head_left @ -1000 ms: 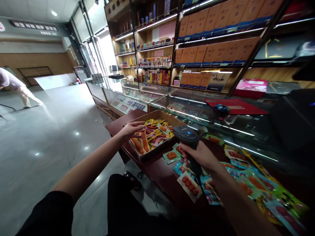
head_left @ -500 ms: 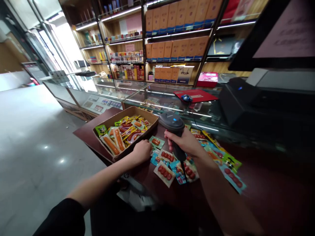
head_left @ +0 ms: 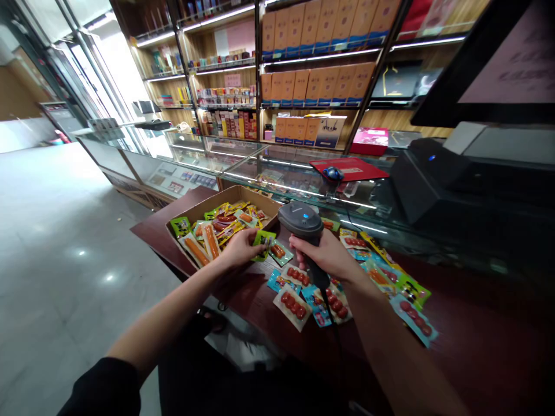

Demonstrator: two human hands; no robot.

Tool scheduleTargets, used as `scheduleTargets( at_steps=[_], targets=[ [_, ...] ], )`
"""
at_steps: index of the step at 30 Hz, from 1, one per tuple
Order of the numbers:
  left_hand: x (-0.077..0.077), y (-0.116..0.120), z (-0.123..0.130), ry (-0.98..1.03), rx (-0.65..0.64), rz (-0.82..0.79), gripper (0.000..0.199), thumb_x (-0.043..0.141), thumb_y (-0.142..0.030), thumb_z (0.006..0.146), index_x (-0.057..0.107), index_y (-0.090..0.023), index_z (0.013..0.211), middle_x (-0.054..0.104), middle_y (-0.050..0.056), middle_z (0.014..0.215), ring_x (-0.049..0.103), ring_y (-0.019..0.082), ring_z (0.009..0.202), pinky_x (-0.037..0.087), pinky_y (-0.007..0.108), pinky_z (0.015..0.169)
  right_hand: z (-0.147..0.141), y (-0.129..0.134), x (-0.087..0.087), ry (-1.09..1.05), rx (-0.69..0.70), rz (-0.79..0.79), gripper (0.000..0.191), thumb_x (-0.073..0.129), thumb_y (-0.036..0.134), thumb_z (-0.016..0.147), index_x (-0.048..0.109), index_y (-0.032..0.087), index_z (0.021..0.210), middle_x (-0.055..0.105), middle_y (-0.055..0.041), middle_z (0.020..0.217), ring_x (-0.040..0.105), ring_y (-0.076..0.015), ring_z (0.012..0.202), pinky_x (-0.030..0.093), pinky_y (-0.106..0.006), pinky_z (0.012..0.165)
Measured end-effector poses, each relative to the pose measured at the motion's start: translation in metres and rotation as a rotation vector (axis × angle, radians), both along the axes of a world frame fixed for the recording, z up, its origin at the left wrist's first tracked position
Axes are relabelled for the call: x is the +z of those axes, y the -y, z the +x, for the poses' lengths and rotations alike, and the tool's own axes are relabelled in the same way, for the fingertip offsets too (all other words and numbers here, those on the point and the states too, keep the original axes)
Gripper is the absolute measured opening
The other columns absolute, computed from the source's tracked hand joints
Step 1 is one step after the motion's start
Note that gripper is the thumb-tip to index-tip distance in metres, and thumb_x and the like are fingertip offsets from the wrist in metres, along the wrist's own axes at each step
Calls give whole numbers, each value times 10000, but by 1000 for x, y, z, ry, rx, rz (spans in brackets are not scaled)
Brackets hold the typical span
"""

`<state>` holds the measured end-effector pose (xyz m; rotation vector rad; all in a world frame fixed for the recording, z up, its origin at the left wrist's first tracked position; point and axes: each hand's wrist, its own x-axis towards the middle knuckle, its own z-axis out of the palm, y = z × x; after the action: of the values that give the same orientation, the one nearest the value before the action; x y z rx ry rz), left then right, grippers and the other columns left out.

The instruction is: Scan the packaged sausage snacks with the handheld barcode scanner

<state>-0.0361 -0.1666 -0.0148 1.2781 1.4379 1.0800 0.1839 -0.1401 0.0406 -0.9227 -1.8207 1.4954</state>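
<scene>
Between the fingers of my left hand (head_left: 239,248) is a small green snack packet (head_left: 264,245), held just off the box's near right edge. My right hand (head_left: 326,252) is wrapped round the handle of a black barcode scanner (head_left: 300,219), whose head points left and shows a blue light. Its cable hangs down below my hand. The cardboard box (head_left: 267,212) beside my left hand holds several sausage packets in yellow, green and clear wrappers. Under and around the scanner lie several sealed sausage packets (head_left: 293,307) on the dark red table.
More snack packets (head_left: 414,318) lie to the right of my right forearm. Behind the table runs a glass display counter (head_left: 243,163) with a red mat (head_left: 368,168) and a mouse (head_left: 333,173). A dark machine and monitor (head_left: 505,63) stand at the right.
My left hand has lifted a green packet from the table and moved slightly up and left with it. The right hand keeps the scanner in nearly the same place.
</scene>
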Motion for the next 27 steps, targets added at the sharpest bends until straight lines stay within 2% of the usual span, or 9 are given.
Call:
scheduleTargets(
  at_steps=[2, 6, 8, 11, 13, 16, 22, 27],
  targets=[
    [10, -3, -9, 189, 24, -7, 339, 852, -202, 589, 650, -153, 856, 702, 24, 777, 641, 139, 648, 495, 226, 598, -2, 1, -1, 14, 21, 4, 325, 706, 481, 759, 550, 197, 740, 566, 16, 533, 579, -150, 426, 491, -279, 434],
    [20, -10, -28, 331, 127, -82, 384, 888, -182, 554, 651, -139, 853, 692, 18, 712, 601, 96, 515, 448, 183, 465, -6, 5, -3, 45, 61, -25, 330, 701, 493, 767, 530, 211, 752, 572, 24, 517, 570, -150, 420, 469, -270, 417],
    [22, -13, -36, 371, 155, -93, 372, 882, -158, 569, 665, -137, 870, 705, 31, 744, 618, 100, 523, 447, 177, 450, -8, 7, -5, 47, 89, -46, 347, 709, 503, 759, 523, 210, 747, 571, 28, 508, 565, -146, 418, 461, -263, 412],
    [24, -16, -45, 421, 179, -88, 391, 880, -123, 567, 682, -130, 905, 728, 66, 856, 674, 132, 622, 508, 201, 508, -12, 10, -8, 43, 135, -68, 361, 718, 506, 752, 525, 202, 720, 571, 29, 499, 543, -128, 411, 461, -258, 424],
    [24, -18, -49, 431, 190, -88, 401, 883, -110, 553, 688, -124, 903, 731, 79, 896, 690, 147, 672, 533, 213, 545, -14, 12, -9, 51, 160, -75, 356, 714, 499, 759, 526, 201, 702, 572, 26, 500, 538, -123, 417, 461, -255, 429],
    [25, -19, -52, 400, 205, -71, 381, 880, -101, 547, 690, -125, 877, 731, 68, 859, 675, 130, 639, 517, 196, 530, -15, 14, -10, 72, 185, -60, 339, 705, 474, 773, 516, 206, 687, 574, 20, 498, 551, -130, 422, 453, -252, 429],
    [32, -23, -49, 291, 205, -10, 453, 843, -10, 522, 682, -125, 929, 725, 36, 776, 675, 128, 649, 544, 210, 609, -15, 12, -11, 91, 182, -26, 295, 693, 452, 790, 537, 203, 772, 591, 21, 501, 578, -148, 425, 460, -255, 423],
    [38, -28, -54, 297, 211, -19, 325, 861, -105, 572, 676, -108, 838, 717, 52, 753, 663, 121, 606, 550, 213, 575, -16, 9, -15, 84, 174, 18, 310, 685, 459, 796, 525, 197, 752, 592, 25, 495, 578, -143, 416, 483, -259, 433]
  ],
)
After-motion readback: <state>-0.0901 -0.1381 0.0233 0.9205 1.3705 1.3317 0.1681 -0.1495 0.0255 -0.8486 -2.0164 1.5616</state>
